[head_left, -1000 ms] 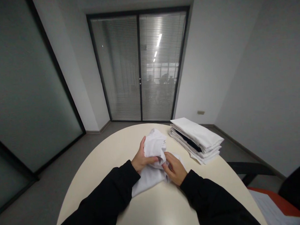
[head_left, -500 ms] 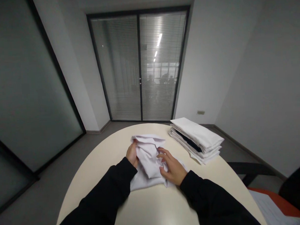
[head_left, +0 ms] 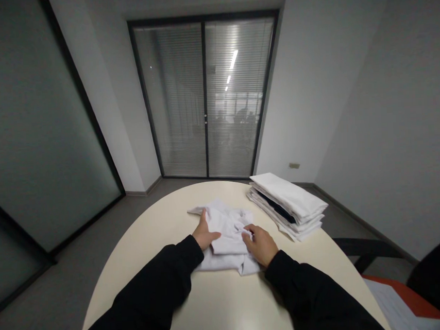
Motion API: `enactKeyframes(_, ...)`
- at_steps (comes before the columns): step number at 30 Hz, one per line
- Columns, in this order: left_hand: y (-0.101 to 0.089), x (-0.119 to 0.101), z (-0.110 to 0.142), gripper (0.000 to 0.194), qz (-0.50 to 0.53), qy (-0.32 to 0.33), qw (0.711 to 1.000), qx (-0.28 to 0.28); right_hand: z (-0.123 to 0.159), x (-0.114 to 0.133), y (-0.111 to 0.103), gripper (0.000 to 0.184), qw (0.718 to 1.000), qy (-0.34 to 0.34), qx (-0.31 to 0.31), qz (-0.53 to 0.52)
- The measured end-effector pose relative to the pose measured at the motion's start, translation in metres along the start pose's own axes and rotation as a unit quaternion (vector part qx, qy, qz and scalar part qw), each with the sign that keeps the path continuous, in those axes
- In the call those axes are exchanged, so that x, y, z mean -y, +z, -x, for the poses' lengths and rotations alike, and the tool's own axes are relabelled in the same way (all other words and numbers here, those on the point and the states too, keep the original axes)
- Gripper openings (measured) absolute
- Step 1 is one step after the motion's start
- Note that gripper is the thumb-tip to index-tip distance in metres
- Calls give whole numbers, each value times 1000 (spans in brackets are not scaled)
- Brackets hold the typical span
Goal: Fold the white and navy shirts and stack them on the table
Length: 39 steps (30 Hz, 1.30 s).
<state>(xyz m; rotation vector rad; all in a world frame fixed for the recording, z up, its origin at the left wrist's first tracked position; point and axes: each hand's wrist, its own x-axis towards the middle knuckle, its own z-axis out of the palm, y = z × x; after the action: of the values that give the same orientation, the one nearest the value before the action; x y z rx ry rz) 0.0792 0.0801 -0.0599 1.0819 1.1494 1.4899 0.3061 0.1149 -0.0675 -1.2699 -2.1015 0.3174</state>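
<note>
A crumpled, partly folded white garment [head_left: 228,232] lies on the round table in front of me; its exact kind is hard to make out. At its left edge is my left hand [head_left: 204,234], thumb over the fabric, one finger pointing away from me and the others partly hidden. My right hand [head_left: 260,243] has curled fingers pinching the garment's right side. A loose corner of the fabric sticks out beyond my left fingertips, and a lower layer spreads toward me.
A stack of folded white cloths [head_left: 289,198], with one dark layer in it, stands at the table's [head_left: 137,266] back right. A dark chair [head_left: 369,248] and an orange surface with papers [head_left: 397,298] are at the right. Glass doors [head_left: 206,97] stand beyond.
The raised upper part of the garment has been lowered and laid flatter. My left hand has turned, its thumb now on top. My right hand has shifted slightly right, its fingers closing on the fabric.
</note>
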Motion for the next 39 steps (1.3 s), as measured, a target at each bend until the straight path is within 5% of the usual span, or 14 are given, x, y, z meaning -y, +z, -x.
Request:
enactKeyframes(4, -22, -12, -16, 59, -135, 49, 990, 10, -15, -23, -10, 32, 987, 46, -58, -145)
enactKeyframes(8, -61, -33, -35, 42, -172, 62, 969, -165, -28, -44, -24, 37, 958, 68, -158, -228)
enactKeyframes(12, -77, -42, -38, 46, -243, 76, 926, -280, -25, -40, -30, 38, 969, 2, -213, -126)
enactKeyframes(15, -58, -42, -24, 21, -364, 78, 911, -178, -14, -18, -35, 26, 979, -133, -157, 9)
enactKeyframes(17, -37, -41, -8, 20, -445, 52, 894, -5, -4, -1, -37, 22, 964, -261, -25, 41)
enactKeyframes(19, -16, -39, 10, 31, -527, 44, 843, 97, 4, 13, -36, 28, 933, -344, 95, 41)
enactKeyframes(22, 5, -38, 33, 43, -625, 66, 767, 132, 9, 24, -30, 21, 911, -380, 154, 44)
enactKeyframes(24, 10, -39, 41, 31, -666, 69, 729, 138, 8, 23, -27, 19, 907, -389, 156, 52)
enactKeyframes(26, 9, -43, 41, 14, -674, 66, 721, 148, 4, 18, -29, 25, 907, -389, 148, 56)
enactKeyframes(28, 4, -49, 35, 10, -647, 63, 746, 146, -1, 9, -34, 29, 911, -386, 134, 54)
enactKeyframes(31, -12, -62, 19, 7, -614, 45, 783, 93, -9, -9, -43, 28, 924, -371, 83, 47)
enactKeyframes(35, -51, -74, -6, 12, -617, -29, 785, -52, -16, -43, -53, 23, 943, -328, -13, 55)
enactKeyframes(39, -101, -75, -17, 23, -660, -133, 722, -158, -23, -75, -64, 19, 961, -226, -133, 86)
